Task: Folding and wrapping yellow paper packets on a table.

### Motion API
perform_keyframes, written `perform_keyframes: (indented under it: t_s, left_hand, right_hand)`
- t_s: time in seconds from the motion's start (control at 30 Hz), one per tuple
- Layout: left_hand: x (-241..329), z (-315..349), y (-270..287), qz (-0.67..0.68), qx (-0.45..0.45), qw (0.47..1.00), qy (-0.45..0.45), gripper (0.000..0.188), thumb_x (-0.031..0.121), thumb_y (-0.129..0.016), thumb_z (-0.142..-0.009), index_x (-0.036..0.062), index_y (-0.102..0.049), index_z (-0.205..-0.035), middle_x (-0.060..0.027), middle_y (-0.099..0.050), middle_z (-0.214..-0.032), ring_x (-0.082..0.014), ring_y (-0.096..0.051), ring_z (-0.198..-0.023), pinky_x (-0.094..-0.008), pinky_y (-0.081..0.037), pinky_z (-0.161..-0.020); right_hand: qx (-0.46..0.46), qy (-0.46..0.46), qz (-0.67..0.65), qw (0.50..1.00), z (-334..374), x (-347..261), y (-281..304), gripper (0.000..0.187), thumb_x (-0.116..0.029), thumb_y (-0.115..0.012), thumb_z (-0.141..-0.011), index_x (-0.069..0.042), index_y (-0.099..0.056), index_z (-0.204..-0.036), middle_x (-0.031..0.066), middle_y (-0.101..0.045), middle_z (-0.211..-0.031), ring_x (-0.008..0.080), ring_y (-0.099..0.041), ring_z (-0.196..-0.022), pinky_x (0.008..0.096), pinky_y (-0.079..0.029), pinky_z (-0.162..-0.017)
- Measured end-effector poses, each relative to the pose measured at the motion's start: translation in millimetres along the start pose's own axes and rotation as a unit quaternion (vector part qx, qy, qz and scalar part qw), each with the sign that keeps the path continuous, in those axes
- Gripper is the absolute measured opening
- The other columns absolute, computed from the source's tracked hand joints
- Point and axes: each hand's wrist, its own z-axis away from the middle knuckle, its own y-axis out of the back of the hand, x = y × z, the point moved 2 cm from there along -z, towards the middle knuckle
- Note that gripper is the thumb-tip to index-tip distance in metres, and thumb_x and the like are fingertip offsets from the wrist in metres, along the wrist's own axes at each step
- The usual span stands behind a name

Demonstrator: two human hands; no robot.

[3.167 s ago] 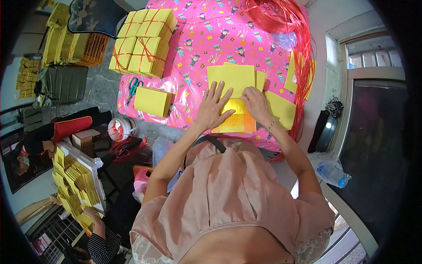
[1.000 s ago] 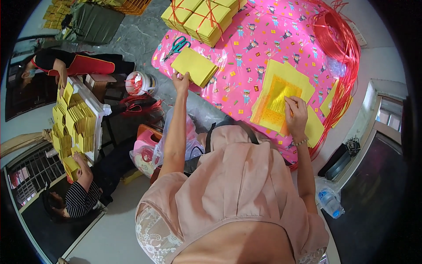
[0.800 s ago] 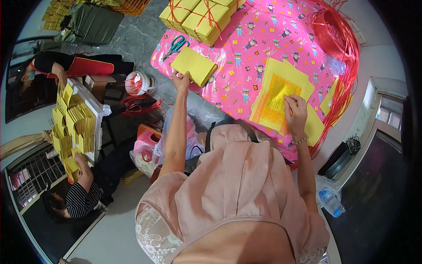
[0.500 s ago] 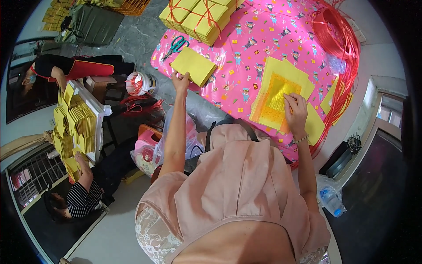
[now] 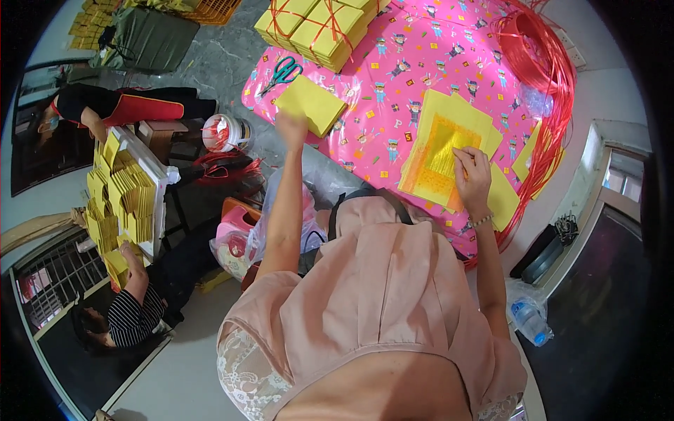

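- Right of the stack (image 5: 319,112), well apart across the table (image 5: 372,105), the sheets (image 5: 453,111) lie flat; the gold square (image 5: 441,153) sits on top within an orange border.
- At the stack's near left corner, the left hand (image 5: 290,128) is blurred; I cannot tell whether its fingers are apart or gripping.
- Well right of the stack, the right hand (image 5: 472,172) has its fingertips bunched together at the gold square's right side; whether they pinch paper, I cannot tell.
- Beyond the stack, the bundles (image 5: 316,38) are bound with red ribbon and look done.
- No ribbon shows around the stack, so tying seems left; the sheets, flat and unbound, look less far along.
- Just beyond the stack's left end, the scissors (image 5: 283,71) narrow the room by the table's edge.
- From the stack rightward, a broad stretch of pink cover reaches the sheets, which seems ample for a sideways slide.
- Far right of the stack, past the sheets, ribbon strands (image 5: 550,133) crowd that edge.
- Toward the wearer from the stack, the table's edge is close, leaving little margin.
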Motion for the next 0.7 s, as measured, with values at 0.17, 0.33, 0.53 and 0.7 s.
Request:
perform_keyframes:
  t_s: [0.17, 0.33, 0.53, 0.7]
  left_hand:
    - [-8.9, 5.3, 3.1, -0.109, 0.067, 0.989, -0.076, 0.066, 0.017, -0.076, -0.074, -0.0072, -0.045, -0.127, -0.0299, -0.056, -0.116, -0.0447, -0.052, -0.112, -0.0493, -0.042, -0.099]
    - [0.4, 13.2, -7.1, -0.124, 0.036, 0.979, -0.161, 0.072, 0.019, -0.073, -0.077, -0.0050, -0.041, -0.136, -0.0310, -0.047, -0.126, -0.0458, -0.044, -0.119, -0.0521, -0.037, -0.103]
    - [2.0, 14.2, 1.0, -0.159, 0.059, 0.974, -0.150, 0.070, 0.026, -0.069, -0.081, 0.0023, -0.041, -0.141, -0.0297, -0.045, -0.129, -0.0452, -0.043, -0.120, -0.0530, -0.036, -0.102]
    - [55.6, 48.9, 14.5, -0.111, 0.087, 0.923, -0.359, 0.060, 0.022, -0.067, -0.083, 0.0049, -0.049, -0.138, -0.0291, -0.044, -0.131, -0.0437, -0.042, -0.120, -0.0538, -0.038, -0.098]
  right_hand:
    - [-0.001, 0.018, 0.010, 1.000, -3.1, -4.6, 2.1, 0.022, -0.002, -0.068, -0.085, -0.005, -0.071, -0.106, 0.0091, -0.062, -0.101, 0.0258, -0.061, -0.090, 0.0371, -0.050, -0.079]
    - [-0.004, 0.008, 0.008, 1.000, 2.0, -6.2, 13.5, 0.022, -0.002, -0.068, -0.085, -0.004, -0.070, -0.107, 0.0098, -0.062, -0.102, 0.0274, -0.061, -0.092, 0.0380, -0.050, -0.080]
    - [-0.071, 0.019, -0.014, 0.997, 10.2, -10.4, 38.4, 0.025, -0.008, -0.070, -0.083, -0.006, -0.068, -0.108, 0.0110, -0.062, -0.102, 0.0295, -0.061, -0.095, 0.0393, -0.051, -0.082]
    - [-0.165, 0.035, -0.018, 0.986, 33.8, -8.5, 55.6, 0.040, -0.023, -0.077, -0.078, -0.008, -0.066, -0.113, 0.0096, -0.062, -0.108, 0.0297, -0.059, -0.103, 0.0414, -0.050, -0.087]
